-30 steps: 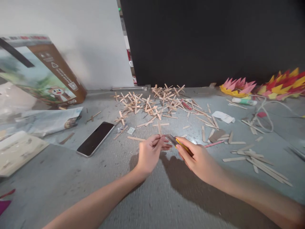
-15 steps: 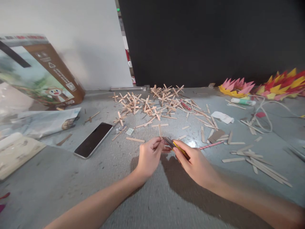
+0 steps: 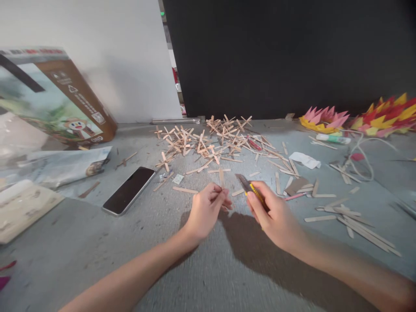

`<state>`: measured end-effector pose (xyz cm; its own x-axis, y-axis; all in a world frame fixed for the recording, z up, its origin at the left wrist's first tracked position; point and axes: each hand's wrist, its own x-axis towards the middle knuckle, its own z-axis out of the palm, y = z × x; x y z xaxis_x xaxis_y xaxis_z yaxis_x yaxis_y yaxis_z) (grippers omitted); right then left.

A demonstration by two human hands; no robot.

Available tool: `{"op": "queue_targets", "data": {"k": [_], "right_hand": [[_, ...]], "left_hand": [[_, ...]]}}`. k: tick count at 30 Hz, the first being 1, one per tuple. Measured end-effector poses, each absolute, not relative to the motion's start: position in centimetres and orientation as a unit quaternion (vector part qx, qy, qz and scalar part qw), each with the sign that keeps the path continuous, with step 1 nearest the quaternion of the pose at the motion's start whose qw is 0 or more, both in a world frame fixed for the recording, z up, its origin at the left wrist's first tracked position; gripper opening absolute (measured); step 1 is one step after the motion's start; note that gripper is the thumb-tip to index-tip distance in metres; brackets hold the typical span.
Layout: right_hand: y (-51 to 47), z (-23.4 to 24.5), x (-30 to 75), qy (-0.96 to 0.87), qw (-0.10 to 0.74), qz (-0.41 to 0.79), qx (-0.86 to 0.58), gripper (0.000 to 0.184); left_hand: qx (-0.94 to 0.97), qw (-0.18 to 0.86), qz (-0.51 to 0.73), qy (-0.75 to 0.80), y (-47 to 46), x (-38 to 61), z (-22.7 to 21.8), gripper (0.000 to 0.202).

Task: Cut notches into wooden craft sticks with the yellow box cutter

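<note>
Between its fingertips my left hand [image 3: 208, 208] pinches a wooden craft stick [image 3: 221, 177], which points up and away from me; its lower part is hidden by the fingers. My right hand [image 3: 273, 212] is closed round a yellow and black utility knife [image 3: 252, 190]. The knife's blade end points up and left, apart from the stick. Just beyond my hands lie loose craft sticks [image 3: 185, 190] and a small pale packet [image 3: 177, 179]. Farther back is a heap of crossed sticks [image 3: 198, 143].
A phone [image 3: 129, 190] lies to the left, near a printed bag [image 3: 71, 104]. On the right are scattered sticks [image 3: 364, 229], a white paper scrap [image 3: 304, 160], a glue stick [image 3: 333, 138], a white cable [image 3: 370, 164] and pink-yellow folded paper [image 3: 323, 120]. A black panel [image 3: 286, 56] stands behind.
My right hand has moved right with the utility knife, drawing its blade away from the stick. My left hand stays almost in place and keeps its pinch.
</note>
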<state>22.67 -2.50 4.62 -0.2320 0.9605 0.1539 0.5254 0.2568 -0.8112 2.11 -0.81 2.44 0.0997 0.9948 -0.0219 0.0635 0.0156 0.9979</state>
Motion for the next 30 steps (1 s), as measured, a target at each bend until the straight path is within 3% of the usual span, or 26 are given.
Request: {"op": "queue_targets", "data": {"k": [7, 11, 16, 20, 23, 30], "right_hand": [[-0.2, 7.5, 25.7, -0.728, 0.314, 0.292, -0.535, 0.031], [0.0, 8.2, 26.9, -0.763, 0.249, 0.248, -0.542, 0.042], [0.0, 7.8, 28.0, -0.794, 0.147, 0.223, -0.546, 0.048], [-0.1, 7.4, 28.5, -0.807, 0.100, 0.211, -0.542, 0.047], [-0.5, 7.6, 28.5, -0.819, 0.081, 0.217, -0.525, 0.045], [-0.8, 7.1, 28.7, -0.881, 0.042, 0.199, -0.428, 0.035]], "left_hand": [[0.794, 0.322, 0.213, 0.471, 0.1, 0.3, 4.4, 0.040], [0.823, 0.300, 0.132, 0.463, -1.3, 0.8, 4.3, 0.046], [0.822, 0.299, 0.136, 0.465, -1.0, 0.8, 4.4, 0.054], [0.841, 0.305, 0.194, 0.403, 0.7, -0.2, 4.1, 0.032], [0.863, 0.302, 0.170, 0.369, 1.1, -0.7, 3.7, 0.050], [0.866, 0.272, 0.168, 0.383, 0.1, 0.0, 2.9, 0.050]]}}
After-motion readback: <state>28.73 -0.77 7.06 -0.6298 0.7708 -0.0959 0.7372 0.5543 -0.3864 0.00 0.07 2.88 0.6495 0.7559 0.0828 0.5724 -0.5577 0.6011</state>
